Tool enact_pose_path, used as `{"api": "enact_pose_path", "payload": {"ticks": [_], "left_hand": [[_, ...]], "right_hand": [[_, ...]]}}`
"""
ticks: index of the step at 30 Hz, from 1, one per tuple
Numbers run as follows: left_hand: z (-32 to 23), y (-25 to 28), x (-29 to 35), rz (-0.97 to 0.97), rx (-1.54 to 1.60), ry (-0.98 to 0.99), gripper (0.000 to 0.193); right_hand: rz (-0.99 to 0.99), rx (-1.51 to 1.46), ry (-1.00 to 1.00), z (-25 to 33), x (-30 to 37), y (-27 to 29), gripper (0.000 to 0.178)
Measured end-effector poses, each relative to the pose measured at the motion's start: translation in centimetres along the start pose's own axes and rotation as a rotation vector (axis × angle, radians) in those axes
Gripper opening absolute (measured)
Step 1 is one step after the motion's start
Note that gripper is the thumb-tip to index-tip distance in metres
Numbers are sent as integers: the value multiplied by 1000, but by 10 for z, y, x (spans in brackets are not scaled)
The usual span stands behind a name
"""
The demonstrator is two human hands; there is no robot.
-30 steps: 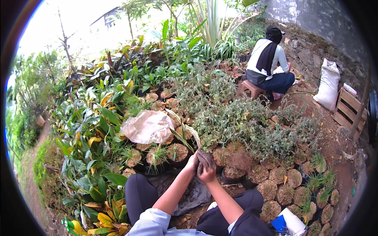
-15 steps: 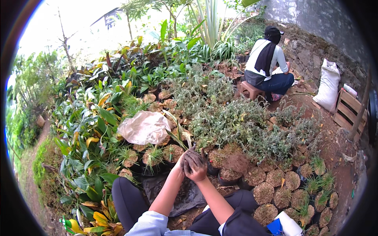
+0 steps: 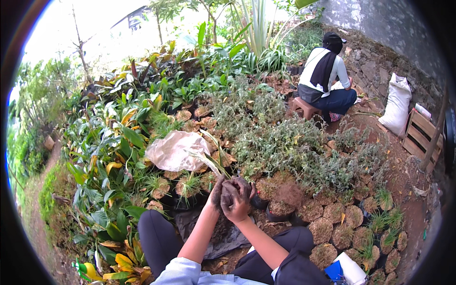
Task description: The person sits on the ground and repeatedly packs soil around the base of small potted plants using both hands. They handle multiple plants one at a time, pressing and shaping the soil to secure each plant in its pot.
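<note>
My left hand [image 3: 215, 194] and my right hand [image 3: 236, 202], both coated in dark soil, press together in front of me. Between them they grip the base of a plant [image 3: 212, 164] with long, pale green, strap-like leaves. Its leaves point away and to the left. A dark clump of soil shows between my fingers around the plant's base, though the palms hide most of it. Past the leaf tips lies a crumpled, whitish plastic bag [image 3: 175, 151] on the potted plants. Below my hands, between my knees, a black plastic sheet [image 3: 230, 244] with dark soil is spread on the ground.
Round pots [image 3: 320, 230] filled with brown material crowd the right. Grey-green bushy plants [image 3: 285, 142] stand ahead, broad-leaved plants [image 3: 111, 190] to the left. A person [image 3: 323, 76] sits on a stool [image 3: 305, 108] farther off, near a white sack [image 3: 396, 104] and a wooden crate [image 3: 420, 133].
My hands have turned, and the plant's leaves now lean left over the plastic bag's edge instead of rising upright. The fingers have shifted around the soil clump. The view has moved slightly.
</note>
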State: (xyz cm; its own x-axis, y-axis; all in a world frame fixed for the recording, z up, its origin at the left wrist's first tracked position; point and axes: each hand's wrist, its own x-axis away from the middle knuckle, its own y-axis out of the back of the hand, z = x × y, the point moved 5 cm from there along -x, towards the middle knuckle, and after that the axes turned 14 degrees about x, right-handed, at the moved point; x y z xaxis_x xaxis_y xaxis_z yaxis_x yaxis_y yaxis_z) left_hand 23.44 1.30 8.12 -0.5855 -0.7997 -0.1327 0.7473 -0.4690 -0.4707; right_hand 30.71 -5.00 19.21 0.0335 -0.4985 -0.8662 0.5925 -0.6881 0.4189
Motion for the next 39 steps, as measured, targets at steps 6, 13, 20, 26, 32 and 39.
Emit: {"api": "enact_pose_path", "payload": {"ticks": [6, 13, 20, 26, 32, 39], "left_hand": [[12, 15, -8, 64, -134, 710, 26], [10, -3, -10, -28, -1084, -298, 31], [43, -20, -51, 156, -1022, -251, 36], [39, -13, -55, 307, -927, -234, 31], [38, -7, -43, 207, -922, -125, 24], [47, -19, -11, 24, -757, -104, 22]], "right_hand": [[-8, -172, 365, -10, 31, -23, 19], [15, -204, 249, -8, 3, -6, 15], [230, 19, 76, -14, -57, 22, 34], [60, 105, 524, -1, -51, 33, 24], [-70, 33, 511, 7, -31, 30, 14], [-70, 1, 199, 27, -25, 14, 23]]}}
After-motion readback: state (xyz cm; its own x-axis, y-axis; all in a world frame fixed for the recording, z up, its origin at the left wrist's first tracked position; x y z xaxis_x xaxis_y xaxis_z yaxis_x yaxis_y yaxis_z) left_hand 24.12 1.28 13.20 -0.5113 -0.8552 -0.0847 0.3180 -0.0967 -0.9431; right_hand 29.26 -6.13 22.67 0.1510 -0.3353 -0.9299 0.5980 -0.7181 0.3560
